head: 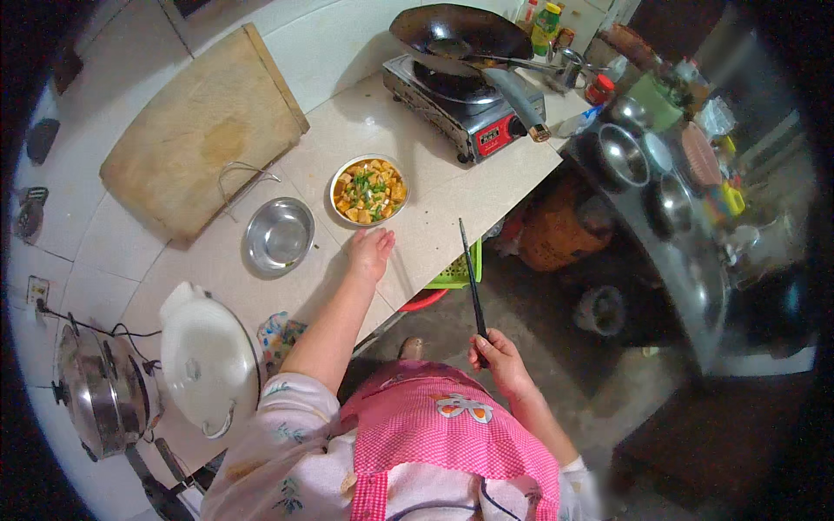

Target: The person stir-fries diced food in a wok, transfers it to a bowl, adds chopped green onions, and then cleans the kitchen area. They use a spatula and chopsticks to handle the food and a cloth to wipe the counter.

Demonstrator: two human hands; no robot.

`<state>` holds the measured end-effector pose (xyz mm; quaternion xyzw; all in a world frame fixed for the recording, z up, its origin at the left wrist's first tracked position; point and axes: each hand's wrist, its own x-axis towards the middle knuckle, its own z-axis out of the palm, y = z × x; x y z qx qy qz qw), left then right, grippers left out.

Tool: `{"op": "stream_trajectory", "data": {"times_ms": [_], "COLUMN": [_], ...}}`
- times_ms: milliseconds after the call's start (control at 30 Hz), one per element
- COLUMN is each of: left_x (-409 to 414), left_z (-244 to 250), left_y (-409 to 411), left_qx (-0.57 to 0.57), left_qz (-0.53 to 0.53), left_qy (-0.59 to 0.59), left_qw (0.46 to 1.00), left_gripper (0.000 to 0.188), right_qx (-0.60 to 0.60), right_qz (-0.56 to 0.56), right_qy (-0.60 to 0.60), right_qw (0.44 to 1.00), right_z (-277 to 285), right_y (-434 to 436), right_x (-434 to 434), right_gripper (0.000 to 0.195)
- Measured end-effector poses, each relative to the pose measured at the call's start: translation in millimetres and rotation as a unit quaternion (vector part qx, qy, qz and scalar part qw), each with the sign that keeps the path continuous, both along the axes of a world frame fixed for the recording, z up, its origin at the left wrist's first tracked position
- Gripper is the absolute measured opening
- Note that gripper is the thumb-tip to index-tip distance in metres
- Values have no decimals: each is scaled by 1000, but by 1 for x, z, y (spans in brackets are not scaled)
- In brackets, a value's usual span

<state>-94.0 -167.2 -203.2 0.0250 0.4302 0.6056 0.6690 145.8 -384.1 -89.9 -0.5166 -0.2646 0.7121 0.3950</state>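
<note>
A white-rimmed bowl of cubed tofu in brown sauce, topped with chopped green onion, stands on the tiled counter. Just below its near rim is my left hand, loosely spread and holding nothing; whether a fingertip touches the bowl is hard to tell. My right hand grips a pair of black chopsticks near their thick ends, in front of the counter edge. The chopsticks lie close together, tips pointing away from me. Left of the tofu sits a metal bowl with a bit of green on its rim.
A dark wok rests on a portable gas stove, its handle jutting toward me. A wooden cutting board leans on the wall by a wire rack. At left are a white lidded pot and a steel pot.
</note>
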Motion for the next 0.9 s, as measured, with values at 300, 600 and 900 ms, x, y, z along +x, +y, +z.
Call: {"op": "stream_trajectory", "data": {"times_ms": [300,600,900], "left_x": [9,-9,-28], "left_z": [4,22,25], "left_y": [37,38,30], "left_qx": [-16,-113,-126], "left_qz": [95,97,6], "left_qy": [41,141,160], "left_qw": [994,979,979], "left_gripper": [47,39,36], "right_qx": [-14,-6,10], "right_qz": [-77,-52,65], "right_qy": [-10,5,-17], "right_qw": [997,999,998], "right_z": [-10,-12,-27], "right_y": [15,63,153], "right_x": [-6,-8,-22], "right_gripper": [10,10,15]}}
